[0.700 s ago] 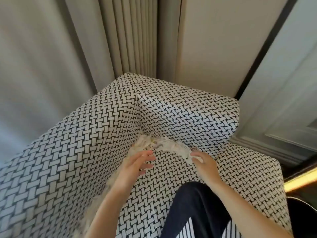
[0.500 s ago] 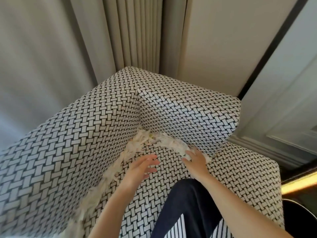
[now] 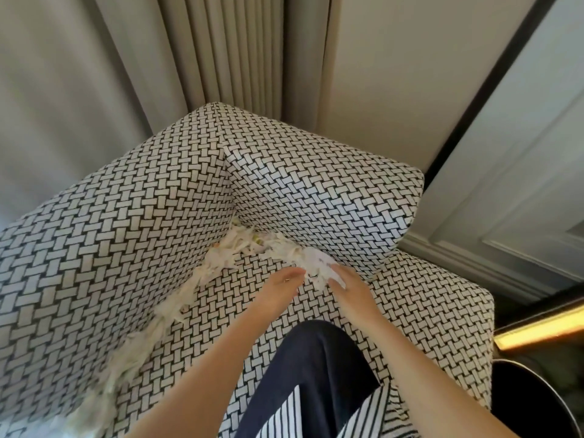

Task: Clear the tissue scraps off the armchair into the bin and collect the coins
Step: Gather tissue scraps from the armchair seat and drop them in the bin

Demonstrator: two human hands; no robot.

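Tissue scraps point(image 3: 221, 263) lie in a long white line on the armchair point(image 3: 316, 191), in the crease where the seat meets the left side wall. The line runs from the back corner down to the lower left edge of my view. A thicker clump point(image 3: 316, 262) sits at the foot of the backrest, between the two hands.

The left hand point(image 3: 278, 290) reaches forward with a straight forearm. Its grip is apart: the fingers are straight and close together, and their tips touch the clump from the left. The right hand point(image 3: 352, 290) comes in from the right, back of the hand up, with its fingertips under the scraps. I cannot tell if its grip pinches them or only pushes. A knee in dark trousers point(image 3: 316, 358) rests on the seat below both wrists.

A dark round container point(image 3: 550, 377) stands at the right of the armchair; I cannot see what is inside.

Compared with half a second ago, the left hand is now nearer to the right hand and the gap between them is small.
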